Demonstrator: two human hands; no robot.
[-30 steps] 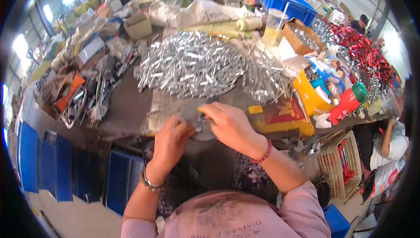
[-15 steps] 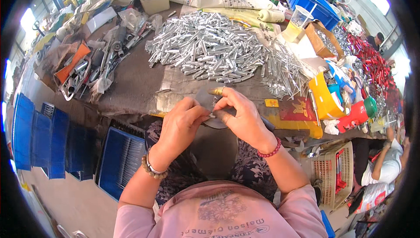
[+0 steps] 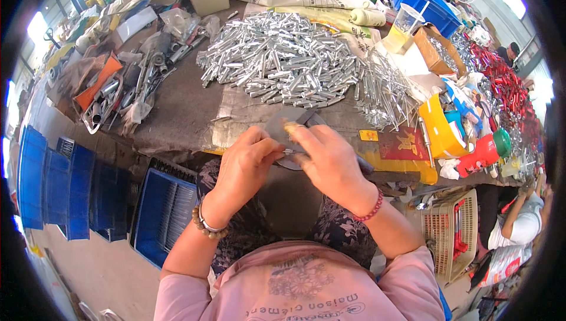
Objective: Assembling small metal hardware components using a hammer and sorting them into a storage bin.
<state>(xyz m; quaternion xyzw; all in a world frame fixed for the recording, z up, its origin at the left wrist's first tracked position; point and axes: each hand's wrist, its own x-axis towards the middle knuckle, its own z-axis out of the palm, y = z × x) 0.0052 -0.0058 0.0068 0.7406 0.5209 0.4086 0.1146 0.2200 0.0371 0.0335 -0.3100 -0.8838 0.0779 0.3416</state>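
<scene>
Here, left hand (image 3: 249,159): grip pinched together on a small silver piece (image 3: 288,151).
Right hand (image 3: 333,161): blurred, half curled; cannot tell its hold.
Silver piece: between the hands; metal heap (image 3: 283,58) beyond, on the bench (image 3: 177,105).

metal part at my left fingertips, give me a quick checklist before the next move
1. Left hand on the metal part: ok, its fingertips appear to pinch it.
2. Right hand gripping the part: cannot tell, its fingers are blurred.
3. Clear sight of the part: not ok, the fingers cover much of it.
4. Silver pile to hand: ok, it lies on the table just beyond both hands.
5. Wrists bare: not ok, beads circle the left and a red bracelet the right.
</scene>
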